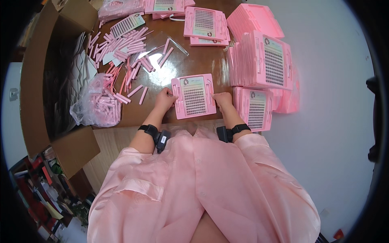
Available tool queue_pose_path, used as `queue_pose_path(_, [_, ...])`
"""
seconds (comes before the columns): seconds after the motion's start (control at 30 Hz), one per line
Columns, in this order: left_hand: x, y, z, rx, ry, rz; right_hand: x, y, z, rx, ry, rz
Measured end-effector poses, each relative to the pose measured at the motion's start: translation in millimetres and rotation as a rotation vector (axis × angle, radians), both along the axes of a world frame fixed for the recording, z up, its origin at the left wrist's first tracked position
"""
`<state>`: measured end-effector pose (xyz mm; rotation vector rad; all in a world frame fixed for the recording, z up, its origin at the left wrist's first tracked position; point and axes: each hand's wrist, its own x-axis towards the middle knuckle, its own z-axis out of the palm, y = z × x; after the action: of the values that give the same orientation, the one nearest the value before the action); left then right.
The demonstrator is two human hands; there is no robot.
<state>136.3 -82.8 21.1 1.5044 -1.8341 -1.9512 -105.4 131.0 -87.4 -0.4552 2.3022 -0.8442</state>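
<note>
Before me, at the near edge of the table, is a pink false eyelash tray [194,97] with rows of dark lash clusters on a card. Slim slots run down both of its sides, and a tool seems to sit in the right one. My left hand [165,99] pinches the tray's left edge. On the opposite edge, my right hand [223,100] grips with thumb and fingers. The tray lies nearly flat; whether it touches the table I cannot tell.
Loose pink tubes [127,46] cover the table's left part, beside a plastic bag of tubes [107,107]. A cardboard box [34,93] stands at far left. Stacked lash trays [271,60] rise on the right, with another tray [255,108] nearer me. More trays [204,24] lie behind.
</note>
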Motion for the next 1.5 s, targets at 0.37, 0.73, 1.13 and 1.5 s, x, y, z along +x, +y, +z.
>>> queue_pose_path(0.37, [-1,-3,8,-0.026,-0.079,-0.067,26,-39,104,0.162,-0.262,-0.321])
queue_pose_path(0.73, [0,-5,6,-0.028,-0.063,-0.063,24,-31,95,0.242,-0.028,-0.087])
queue_pose_path(1.13, [-7,-62,12,0.232,0.102,0.588,60,-125,130,-0.163,-0.385,-0.107])
queue_pose_path(1.5, [50,-73,95,0.345,0.118,0.125,95,-110,260,-0.192,0.972,0.377])
